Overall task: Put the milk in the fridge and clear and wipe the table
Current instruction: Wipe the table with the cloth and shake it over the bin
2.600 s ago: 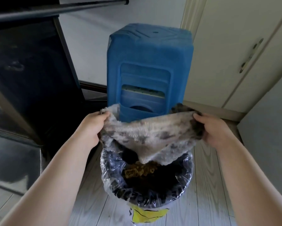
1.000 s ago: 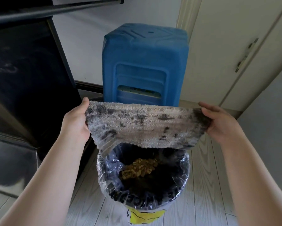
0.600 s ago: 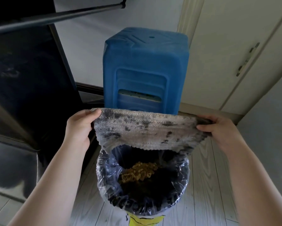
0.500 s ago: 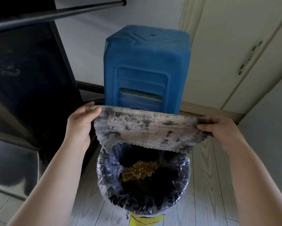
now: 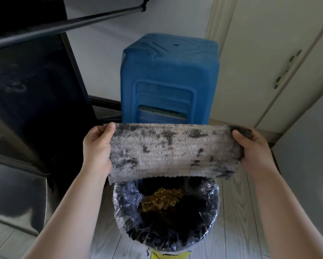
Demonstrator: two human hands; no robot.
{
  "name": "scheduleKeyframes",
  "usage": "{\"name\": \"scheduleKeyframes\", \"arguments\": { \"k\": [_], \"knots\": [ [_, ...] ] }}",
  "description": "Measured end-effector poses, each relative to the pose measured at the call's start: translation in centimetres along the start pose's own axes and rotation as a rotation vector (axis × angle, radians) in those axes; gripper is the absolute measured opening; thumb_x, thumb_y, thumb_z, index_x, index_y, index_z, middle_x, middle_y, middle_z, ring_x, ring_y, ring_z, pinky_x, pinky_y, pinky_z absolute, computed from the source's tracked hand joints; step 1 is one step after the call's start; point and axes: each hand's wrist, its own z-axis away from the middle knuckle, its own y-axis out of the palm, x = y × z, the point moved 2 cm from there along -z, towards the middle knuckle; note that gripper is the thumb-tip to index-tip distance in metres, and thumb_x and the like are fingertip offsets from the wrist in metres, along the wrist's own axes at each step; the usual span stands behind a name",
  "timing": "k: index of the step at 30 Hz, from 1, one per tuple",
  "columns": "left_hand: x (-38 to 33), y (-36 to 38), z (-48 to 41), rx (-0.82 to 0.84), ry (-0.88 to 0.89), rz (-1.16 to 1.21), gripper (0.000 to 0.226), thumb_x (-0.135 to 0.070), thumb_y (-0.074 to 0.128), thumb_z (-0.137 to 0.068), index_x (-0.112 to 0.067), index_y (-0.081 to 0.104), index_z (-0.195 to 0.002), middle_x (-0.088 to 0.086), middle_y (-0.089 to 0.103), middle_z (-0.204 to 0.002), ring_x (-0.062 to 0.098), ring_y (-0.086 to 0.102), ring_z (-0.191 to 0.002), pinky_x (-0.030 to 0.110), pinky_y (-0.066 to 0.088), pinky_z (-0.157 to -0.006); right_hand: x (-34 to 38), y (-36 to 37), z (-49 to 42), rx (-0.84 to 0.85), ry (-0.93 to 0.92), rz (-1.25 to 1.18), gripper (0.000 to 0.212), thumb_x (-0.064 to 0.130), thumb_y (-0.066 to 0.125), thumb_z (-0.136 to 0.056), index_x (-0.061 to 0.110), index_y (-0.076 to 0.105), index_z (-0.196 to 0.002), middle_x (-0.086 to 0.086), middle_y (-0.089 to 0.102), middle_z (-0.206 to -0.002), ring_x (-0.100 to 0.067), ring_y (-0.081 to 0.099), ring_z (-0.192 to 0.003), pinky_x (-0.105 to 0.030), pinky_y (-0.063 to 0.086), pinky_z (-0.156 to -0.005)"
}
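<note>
A dark appliance [image 5: 35, 100] stands left of the bin [image 5: 212, 217]; a blue stool [image 5: 168, 71] stands just behind the bin. A stained grey cloth [image 5: 171, 152] is stretched flat just above the bin's far rim. The left hand [image 5: 96, 148] grips the cloth's left end and the right hand [image 5: 255, 150] its right end, thumbs on top, above the bin. Brown crumbs [image 5: 162, 200] lie inside the bin.

I'm in a home, prob. kitchen corner: pale wood-look plank floor [image 5: 237, 212], cream cupboard doors [image 5: 259, 62] w/ metal handle [image 5: 287, 69], blue plastic stool [image 5: 168, 71] by the white wall [image 5: 104, 58], plastic-lined waste bin [image 5: 123, 206] w/ food scraps [image 5: 161, 200] inside, below me. Tall dark glossy appliance [image 5: 35, 90] on my left, poss. a fridge, can't tell.
</note>
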Motion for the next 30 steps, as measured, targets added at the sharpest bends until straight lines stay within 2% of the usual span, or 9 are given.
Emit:
{"name": "scheduleKeyframes", "arguments": {
  "k": [4, 7, 12, 17, 19, 21, 23, 25, 30],
  "knots": [
    [-0.9, 2.0, 0.7, -0.055, 0.008, -0.003, 0.023, -0.024, 0.063, -0.088, -0.018, 0.052, -0.068, -0.002, 0.049, -0.072, 0.012, 0.048, -0.077, 0.029, 0.040, -0.078, 0.9, 0.1, -0.2, -0.107, 0.011, 0.071, 0.010, 0.015, 0.058, -0.089, 0.021, 0.063, -0.083, 0.005, 0.071, -0.078, -0.014, 0.066, -0.074, -0.033, 0.056, -0.070],
    [-2.6, 3.9, 1.5, -0.058, -0.009, -0.049, 0.023, -0.027, 0.062, -0.088, -0.017, 0.052, -0.070, 0.001, 0.049, -0.073, 0.016, 0.046, -0.072, 0.031, 0.039, -0.067, 3.8, 0.2, -0.2, -0.168, 0.037, 0.094, 0.003, 0.017, 0.059, -0.089, 0.017, 0.062, -0.090, -0.004, 0.067, -0.088, -0.022, 0.062, -0.082, -0.038, 0.052, -0.077],
    [-9.5, 8.9, 4.2, -0.011, -0.101, -0.104, 0.019, -0.022, 0.060, -0.089, -0.018, 0.052, -0.073, -0.001, 0.052, -0.074, 0.009, 0.048, -0.069, 0.019, 0.039, -0.062, 13.3, 0.8, -0.1, -0.256, 0.087, 0.185, 0.010, 0.015, 0.059, -0.089, 0.020, 0.060, -0.080, 0.008, 0.068, -0.065, -0.009, 0.064, -0.061, -0.021, 0.054, -0.055],
    [-19.2, 12.9, 5.5, 0.060, -0.143, -0.116, 0.018, -0.013, 0.063, -0.086, -0.017, 0.051, -0.074, 0.005, 0.054, -0.079, 0.018, 0.053, -0.077, 0.034, 0.042, -0.073, 22.6, 0.0, -0.8, -0.366, 0.094, 0.290, 0.015, 0.037, 0.065, -0.075, 0.023, 0.066, -0.080, -0.006, 0.068, -0.088, -0.032, 0.064, -0.089, -0.053, 0.052, -0.085],
    [-23.1, 13.9, 5.8, 0.046, -0.124, -0.092, 0.015, -0.010, 0.064, -0.085, -0.017, 0.052, -0.082, 0.003, 0.056, -0.083, 0.019, 0.056, -0.082, 0.032, 0.045, -0.077, 27.0, 1.0, -0.1, -0.409, 0.088, 0.322, 0.012, 0.034, 0.064, -0.081, 0.022, 0.062, -0.081, -0.008, 0.065, -0.095, -0.023, 0.063, -0.082, -0.045, 0.053, -0.085],
    [-27.8, 14.5, 6.1, 0.058, -0.114, -0.074, 0.021, -0.007, 0.063, -0.086, -0.014, 0.053, -0.103, -0.001, 0.055, -0.082, 0.014, 0.056, -0.080, 0.026, 0.045, -0.077, 32.0, 2.2, 0.6, -0.446, 0.060, 0.349, 0.004, 0.023, 0.059, -0.090, 0.021, 0.058, -0.087, -0.004, 0.061, -0.086, -0.002, 0.059, -0.065, -0.023, 0.052, -0.067],
    [-32.9, 14.7, 6.2, 0.101, -0.111, -0.097, 0.025, -0.006, 0.061, -0.088, -0.012, 0.056, -0.111, -0.002, 0.056, -0.077, 0.011, 0.055, -0.075, 0.027, 0.043, -0.079, 37.1, 3.4, 1.0, -0.463, 0.018, 0.418, 0.003, 0.018, 0.057, -0.092, 0.017, 0.056, -0.094, 0.002, 0.058, -0.078, 0.004, 0.055, -0.058, -0.016, 0.046, -0.059],
    [-36.1, 14.3, 5.9, 0.165, -0.120, -0.148, 0.005, -0.010, 0.061, -0.088, -0.013, 0.065, -0.086, 0.006, 0.060, -0.078, 0.022, 0.058, -0.077, 0.037, 0.045, -0.078, 40.2, 4.7, 1.4, -0.441, 0.008, 0.472, 0.004, 0.019, 0.057, -0.091, 0.018, 0.056, -0.095, -0.004, 0.060, -0.086, -0.010, 0.058, -0.072, -0.026, 0.044, -0.073],
    [-44.5, 12.5, 5.1, 0.091, -0.141, -0.235, 0.027, -0.023, 0.058, -0.089, -0.020, 0.050, -0.064, 0.007, 0.048, -0.073, 0.021, 0.048, -0.075, 0.034, 0.038, -0.069, 47.9, 8.6, 2.6, -0.335, -0.012, 0.652, 0.024, 0.026, 0.054, -0.093, 0.008, 0.062, -0.107, -0.004, 0.058, -0.096, -0.017, 0.053, -0.093, -0.027, 0.037, -0.076]
  ]
}}
